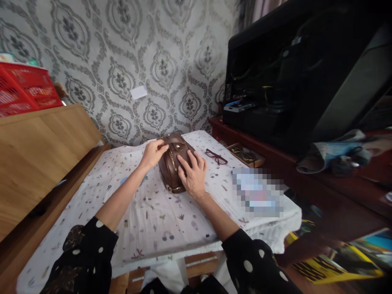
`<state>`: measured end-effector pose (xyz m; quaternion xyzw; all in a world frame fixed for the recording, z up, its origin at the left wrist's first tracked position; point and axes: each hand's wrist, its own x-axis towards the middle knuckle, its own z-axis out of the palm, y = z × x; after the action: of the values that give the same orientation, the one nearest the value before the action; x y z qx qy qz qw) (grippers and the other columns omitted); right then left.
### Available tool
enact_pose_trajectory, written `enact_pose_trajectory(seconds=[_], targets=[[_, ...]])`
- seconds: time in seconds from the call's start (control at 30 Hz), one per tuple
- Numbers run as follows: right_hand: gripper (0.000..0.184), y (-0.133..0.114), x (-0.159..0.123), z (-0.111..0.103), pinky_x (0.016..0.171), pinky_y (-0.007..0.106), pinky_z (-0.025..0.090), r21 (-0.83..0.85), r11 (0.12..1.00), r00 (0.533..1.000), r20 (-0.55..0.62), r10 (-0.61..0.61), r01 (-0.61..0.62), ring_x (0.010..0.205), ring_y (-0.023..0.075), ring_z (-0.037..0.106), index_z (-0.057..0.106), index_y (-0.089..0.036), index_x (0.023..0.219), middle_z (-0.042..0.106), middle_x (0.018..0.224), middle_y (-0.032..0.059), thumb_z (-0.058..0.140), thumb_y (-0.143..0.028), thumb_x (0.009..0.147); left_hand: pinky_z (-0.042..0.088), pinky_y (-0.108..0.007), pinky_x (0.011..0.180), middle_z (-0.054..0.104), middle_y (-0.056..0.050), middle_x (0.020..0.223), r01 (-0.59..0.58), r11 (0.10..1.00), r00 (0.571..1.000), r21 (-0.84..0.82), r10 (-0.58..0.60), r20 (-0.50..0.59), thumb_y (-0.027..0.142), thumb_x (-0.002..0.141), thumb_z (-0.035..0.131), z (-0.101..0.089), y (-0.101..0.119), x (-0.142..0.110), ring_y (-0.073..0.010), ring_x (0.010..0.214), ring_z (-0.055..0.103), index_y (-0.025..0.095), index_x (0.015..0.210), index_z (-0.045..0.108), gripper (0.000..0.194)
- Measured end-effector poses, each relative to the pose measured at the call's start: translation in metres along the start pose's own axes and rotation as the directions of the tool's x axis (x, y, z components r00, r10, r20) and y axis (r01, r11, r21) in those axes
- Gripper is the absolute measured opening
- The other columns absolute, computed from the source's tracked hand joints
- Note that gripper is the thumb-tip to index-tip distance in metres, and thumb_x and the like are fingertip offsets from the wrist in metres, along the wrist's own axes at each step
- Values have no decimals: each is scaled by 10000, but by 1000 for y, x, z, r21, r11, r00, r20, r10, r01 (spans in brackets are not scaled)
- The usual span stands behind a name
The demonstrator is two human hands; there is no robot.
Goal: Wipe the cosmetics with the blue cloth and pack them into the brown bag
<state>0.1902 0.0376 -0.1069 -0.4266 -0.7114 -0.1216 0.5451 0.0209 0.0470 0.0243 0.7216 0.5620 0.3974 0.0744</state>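
A small brown leather bag with a gold zip lies on the table's white patterned cloth. My left hand pinches the bag's upper left edge near the zip, fingers closed on it. Over the bag's right side my right hand lies flat, fingers stretched out and pressing down. Both arms wear black sleeves with white dots.
Dark red glasses lie right of the bag. A blurred flat item sits near the cloth's right edge. A wooden cabinet with a red basket stands left; a dark wooden shelf with black equipment stands right.
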Motion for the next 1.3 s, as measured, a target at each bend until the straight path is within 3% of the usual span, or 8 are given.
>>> enact_pose_trajectory(seconds=[0.13, 0.2, 0.3, 0.37, 0.53, 0.87, 1.03, 1.3], targets=[[386, 2, 1, -1, 1111, 548, 356, 55, 998, 1000, -19, 3, -2, 1390, 319, 399, 622, -296, 1367, 527, 1475, 103, 474, -339, 1013, 481, -252, 652, 639, 4, 727, -27, 994, 996, -104, 17, -91, 263, 888, 541, 10, 15, -21, -150, 665, 616, 183, 915, 585, 95], [414, 4, 2, -1, 1122, 519, 379, 138, 990, 999, -38, 29, -24, 1391, 289, 414, 568, -267, 1414, 517, 1482, 114, 405, -314, 1036, 507, -270, 715, 667, -10, 801, -148, 989, 979, -6, 146, -141, 247, 931, 519, 18, 27, -32, -157, 728, 644, 197, 1019, 583, 119], [456, 11, 5, 2, 1150, 510, 376, 268, 955, 984, -86, 156, -128, 1397, 255, 431, 457, -214, 1484, 486, 1503, 147, 332, -296, 1053, 514, -348, 918, 702, -80, 1070, -400, 880, 906, 255, 422, -34, 248, 978, 499, 30, 38, -43, -210, 1010, 647, 194, 1121, 613, 190], [467, 16, 5, 5, 1157, 524, 372, 337, 917, 962, -92, 259, -214, 1391, 258, 447, 434, -180, 1484, 499, 1485, 170, 326, -333, 1056, 471, -419, 1046, 654, -120, 1275, -492, 785, 861, 375, 504, 75, 268, 984, 516, 37, 37, -46, -257, 1211, 581, 183, 1241, 604, 285], [487, 25, 6, 11, 1125, 510, 424, 447, 829, 931, 25, 363, -335, 1271, 260, 564, 500, -161, 1415, 600, 1381, 169, 339, -434, 1046, 439, -502, 1092, 603, -141, 1409, -502, 686, 850, 527, 504, 154, 305, 976, 561, 47, 20, -44, -302, 1366, 494, 164, 1329, 592, 382], [443, 25, 6, 9, 1120, 500, 435, 516, 768, 904, 31, 427, -381, 1229, 256, 599, 557, -171, 1352, 635, 1348, 149, 364, -413, 1035, 475, -479, 1030, 629, -130, 1385, -506, 646, 848, 571, 493, 193, 308, 952, 611, 43, 23, -41, -305, 1333, 517, 156, 1309, 621, 388], [450, 26, 9, 8, 1090, 491, 454, 513, 772, 903, 14, 430, -375, 1212, 263, 607, 564, -157, 1330, 647, 1327, 159, 389, -436, 1024, 485, -470, 1015, 638, -117, 1373, -489, 673, 859, 555, 482, 172, 297, 945, 619, 44, 24, -43, -294, 1324, 520, 159, 1285, 629, 367], [412, 37, 37, 11, 935, 455, 524, 447, 811, 917, 58, 395, -378, 1013, 276, 666, 663, -166, 1141, 731, 1106, 142, 469, -497, 989, 478, -461, 1026, 633, -115, 1371, -479, 737, 867, 478, 484, 122, 276, 951, 596, 49, 18, -46, -288, 1322, 520, 179, 1303, 615, 366]])
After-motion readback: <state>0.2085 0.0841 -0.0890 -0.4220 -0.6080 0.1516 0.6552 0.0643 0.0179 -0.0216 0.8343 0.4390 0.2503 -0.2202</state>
